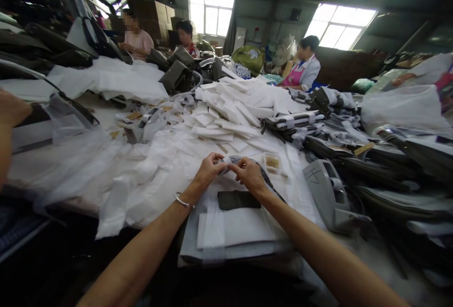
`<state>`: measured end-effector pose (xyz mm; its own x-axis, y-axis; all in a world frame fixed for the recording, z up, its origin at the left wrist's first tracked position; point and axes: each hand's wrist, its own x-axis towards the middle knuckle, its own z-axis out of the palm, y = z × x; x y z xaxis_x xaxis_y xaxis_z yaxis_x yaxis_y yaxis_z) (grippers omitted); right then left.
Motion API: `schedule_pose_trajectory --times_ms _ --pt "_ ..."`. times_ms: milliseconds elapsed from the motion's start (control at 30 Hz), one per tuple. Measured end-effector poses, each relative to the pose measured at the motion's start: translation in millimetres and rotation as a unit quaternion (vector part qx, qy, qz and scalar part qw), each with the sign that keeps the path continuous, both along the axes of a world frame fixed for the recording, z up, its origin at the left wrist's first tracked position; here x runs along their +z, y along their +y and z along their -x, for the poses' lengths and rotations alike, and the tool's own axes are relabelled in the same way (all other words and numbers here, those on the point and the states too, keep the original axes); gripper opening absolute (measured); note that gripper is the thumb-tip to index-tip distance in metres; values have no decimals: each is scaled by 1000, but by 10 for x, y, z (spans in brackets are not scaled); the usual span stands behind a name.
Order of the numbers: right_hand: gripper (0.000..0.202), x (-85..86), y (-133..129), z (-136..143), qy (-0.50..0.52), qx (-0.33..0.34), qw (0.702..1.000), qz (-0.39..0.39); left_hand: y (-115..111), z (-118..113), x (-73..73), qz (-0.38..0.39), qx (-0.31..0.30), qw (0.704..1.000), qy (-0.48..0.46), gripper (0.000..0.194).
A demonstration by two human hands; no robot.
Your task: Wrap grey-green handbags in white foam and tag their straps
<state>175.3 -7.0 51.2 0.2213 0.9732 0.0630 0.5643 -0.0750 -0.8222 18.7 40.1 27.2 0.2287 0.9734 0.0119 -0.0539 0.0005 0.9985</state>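
In the head view, holding both hands close together above the far edge of a grey bag [191, 246], lying flat at the near edge of the table [106, 109]. Pinching one side of a small whitish piece [226, 160] between thumb and fingers of the left hand [208, 172]; pinching the other side with the right hand [250, 175], fingertips drawn narrow on both. Being unable to tell the exact nature of that piece. Wearing a silvery bracelet [182, 200] on the left wrist. Seeing a dark strap [272, 183] beside the right hand; seeing a dark patch [239, 200] and a white sheet [247, 229] on the bag, with a clear strip [214, 234] crossing the sheet. Noticing a small tub [272, 161] with tan contents just beyond the right hand. Looking right, finding a grey tape dispenser [318, 198] bearing black handwritten strokes [316, 178], character-like, not surely readable. Seeing a brown tag [363, 149] farther right among dark bags [378, 170], too small for reading any print. Looking farther out, seeing a heap of white sheets [230, 104], and past it a co-worker [306, 73] in a pink apron [293, 78]. Seeing, at the left edge, another person's hand [13, 108].
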Motion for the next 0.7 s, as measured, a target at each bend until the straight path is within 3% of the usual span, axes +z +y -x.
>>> schedule_pose_trajectory --times_ms 100,200,267,300,433,533,700 --pt "33 123 -30 -138 -248 12 966 -72 3 -15 19 21 -31 999 -14 39" --pt "38 268 -36 -214 -433 143 867 -201 11 -32 42 29 -62 998 -18 39" --pt "47 346 -13 -196 -492 234 804 -238 20 -28 64 23 -78 997 -7 37" --pt "50 377 11 -170 -506 261 788 -234 29 -21 77 19 -87 996 3 35" --pt "29 444 212 -57 -544 296 780 -89 112 38 136 -9 -113 991 77 27" --pt "20 425 441 -47 -554 288 781 17 185 104 165 -43 -94 985 141 32" --pt "35 259 652 -83 -545 275 792 27 174 312 158 -77 -71 968 229 29"
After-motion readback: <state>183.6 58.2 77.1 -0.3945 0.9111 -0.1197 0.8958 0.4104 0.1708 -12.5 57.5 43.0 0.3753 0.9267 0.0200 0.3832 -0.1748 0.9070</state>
